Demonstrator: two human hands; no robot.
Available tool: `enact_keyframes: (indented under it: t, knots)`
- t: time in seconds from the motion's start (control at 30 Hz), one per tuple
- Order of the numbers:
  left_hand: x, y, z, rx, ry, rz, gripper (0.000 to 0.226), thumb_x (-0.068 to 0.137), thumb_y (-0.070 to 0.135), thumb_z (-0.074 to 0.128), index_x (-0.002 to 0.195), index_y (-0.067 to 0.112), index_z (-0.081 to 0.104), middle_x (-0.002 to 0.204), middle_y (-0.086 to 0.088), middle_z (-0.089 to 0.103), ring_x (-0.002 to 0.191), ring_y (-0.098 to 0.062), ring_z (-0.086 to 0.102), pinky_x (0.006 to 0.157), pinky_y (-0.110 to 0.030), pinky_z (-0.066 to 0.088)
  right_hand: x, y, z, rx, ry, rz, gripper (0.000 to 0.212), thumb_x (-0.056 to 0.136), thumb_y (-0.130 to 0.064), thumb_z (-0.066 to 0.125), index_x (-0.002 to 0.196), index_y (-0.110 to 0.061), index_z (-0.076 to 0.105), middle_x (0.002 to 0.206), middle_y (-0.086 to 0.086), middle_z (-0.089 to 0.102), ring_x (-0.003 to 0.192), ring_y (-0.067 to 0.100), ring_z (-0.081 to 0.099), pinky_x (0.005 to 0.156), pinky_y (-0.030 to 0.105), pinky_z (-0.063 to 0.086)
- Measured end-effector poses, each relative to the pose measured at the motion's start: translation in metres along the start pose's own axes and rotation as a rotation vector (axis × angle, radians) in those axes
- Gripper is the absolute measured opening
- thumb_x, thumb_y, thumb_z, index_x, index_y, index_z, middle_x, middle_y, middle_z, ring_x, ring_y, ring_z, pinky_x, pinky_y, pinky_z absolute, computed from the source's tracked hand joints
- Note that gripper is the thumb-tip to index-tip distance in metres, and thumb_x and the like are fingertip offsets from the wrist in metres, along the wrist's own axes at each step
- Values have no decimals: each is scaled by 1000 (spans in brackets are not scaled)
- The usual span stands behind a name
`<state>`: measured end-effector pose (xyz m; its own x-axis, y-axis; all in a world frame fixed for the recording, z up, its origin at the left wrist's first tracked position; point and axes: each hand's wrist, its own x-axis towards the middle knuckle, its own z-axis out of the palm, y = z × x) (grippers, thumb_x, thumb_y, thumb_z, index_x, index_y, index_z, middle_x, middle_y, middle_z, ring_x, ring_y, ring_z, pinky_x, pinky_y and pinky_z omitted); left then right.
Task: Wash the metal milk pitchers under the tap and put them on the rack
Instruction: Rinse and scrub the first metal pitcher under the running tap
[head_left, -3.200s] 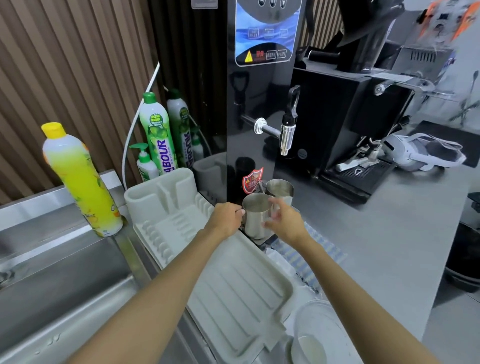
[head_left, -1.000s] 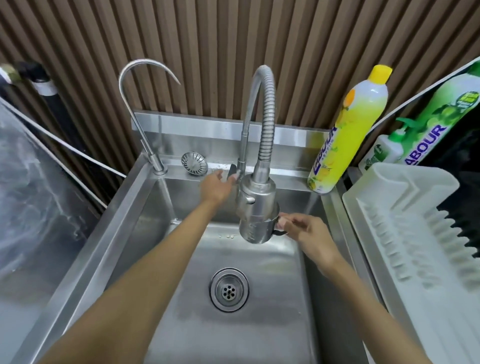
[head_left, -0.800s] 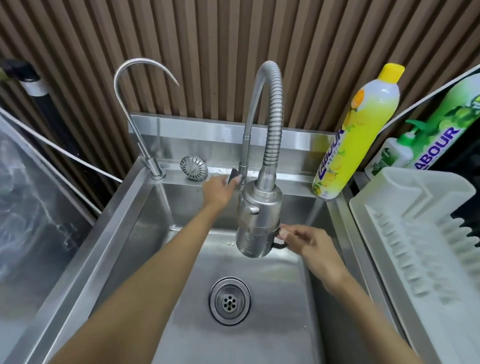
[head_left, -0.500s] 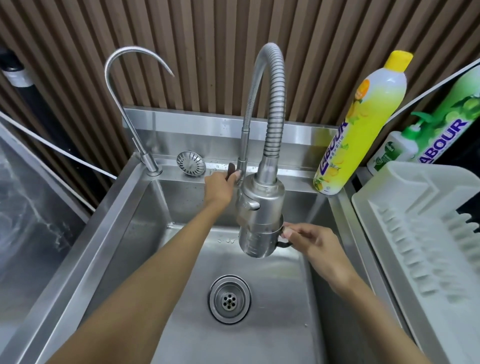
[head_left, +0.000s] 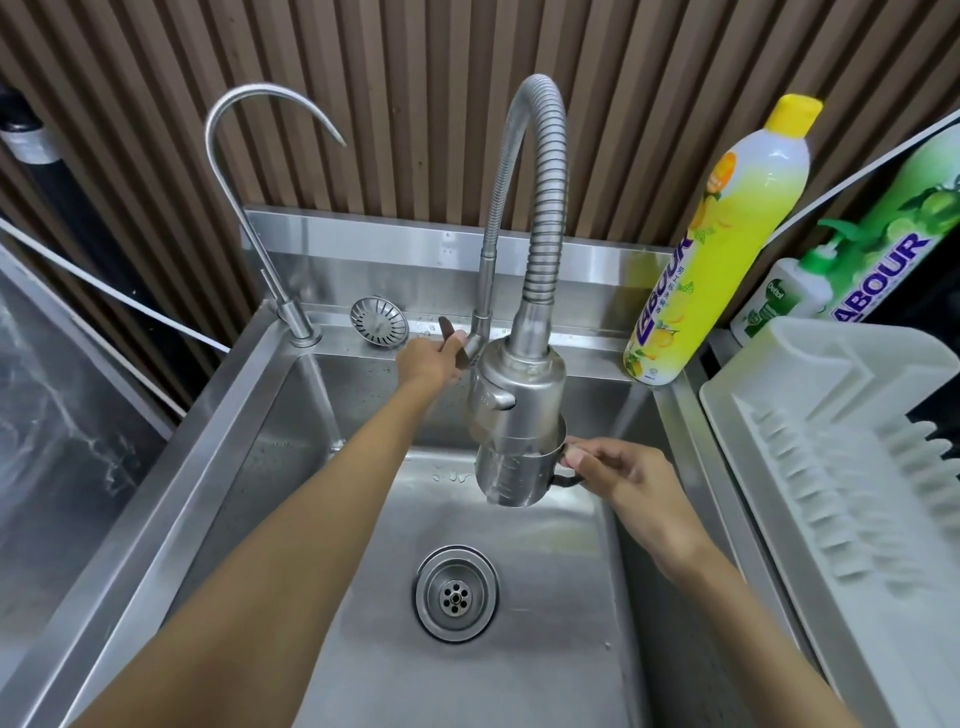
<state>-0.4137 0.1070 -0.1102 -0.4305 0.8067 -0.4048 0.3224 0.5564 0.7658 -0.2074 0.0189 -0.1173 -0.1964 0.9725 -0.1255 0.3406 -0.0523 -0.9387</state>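
A metal milk pitcher (head_left: 511, 475) hangs upright over the sink basin (head_left: 363, 649), its mouth right under the spray head of the flexible tap (head_left: 519, 387). My right hand (head_left: 626, 480) pinches the pitcher's dark handle from the right. My left hand (head_left: 428, 361) grips the tap lever (head_left: 451, 332) at the back ledge. I cannot tell if water is running; the spray head hides the pitcher's inside. The white plastic rack (head_left: 841, 467) stands to the right of the sink with nothing on it.
A thin gooseneck tap (head_left: 260, 208) and a loose strainer (head_left: 379, 321) sit on the back ledge at left. A yellow detergent bottle (head_left: 727, 244), a small pump bottle (head_left: 784, 296) and a green bottle (head_left: 898, 244) stand at back right. The drain (head_left: 456, 592) lies below the pitcher.
I carried the pitcher from the counter beside the coffee machine to the sink. Over the last second it rose closer under the spray head, while my left hand stayed on the lever.
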Motion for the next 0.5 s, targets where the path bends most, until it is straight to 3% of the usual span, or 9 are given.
enact_keyframes:
  t: [0.07,0.13,0.2,0.27,0.33,0.43,0.5]
  knots:
    - [0,1,-1,10,9,20,40,96,23,46,122,-6,52,128,-22,54,67,-22,49,48,-30,30,1,1,0,-7,4,2,14,86,-15,62,79,-11,74,105,-7,71,94,3,65,94,29,49]
    - [2,2,-2,63,50,-14,36,95,20,46,120,-5,54,125,-22,55,63,-25,42,44,-31,23,0,2,0,-11,8,4,14,86,-15,62,81,-10,74,109,-4,71,96,5,65,95,30,50]
    - [-1,1,-3,3,27,-8,37,96,18,44,122,-7,52,129,-25,52,80,-35,53,49,-35,30,-1,3,-1,-11,14,-1,13,86,-14,63,81,-10,74,110,-2,70,97,5,65,95,30,49]
    - [-7,-9,-4,-193,-69,56,39,97,17,42,125,-10,48,134,-27,48,116,-41,51,78,-45,46,-2,2,-1,-13,18,-4,13,86,-14,63,80,-10,74,109,-3,70,94,-1,65,92,23,49]
    - [-27,-29,-2,-335,-153,48,40,98,20,41,126,-7,49,133,-25,50,124,-40,47,104,-48,40,-7,2,1,-25,21,-3,12,86,-12,63,81,-10,74,104,-5,68,82,-13,62,81,6,46]
    - [-49,-55,9,-448,-301,50,32,97,30,42,111,7,61,115,-15,62,108,-29,56,105,-41,37,-15,3,3,-44,3,-11,12,86,-13,63,82,-12,74,102,-9,67,75,-18,62,72,1,45]
    - [-68,-65,9,-524,-354,24,25,97,29,42,88,15,61,89,-5,64,82,-15,56,89,-30,41,-22,4,5,-34,-2,-15,14,86,-16,63,77,-20,73,104,-10,69,78,-15,63,81,10,46]
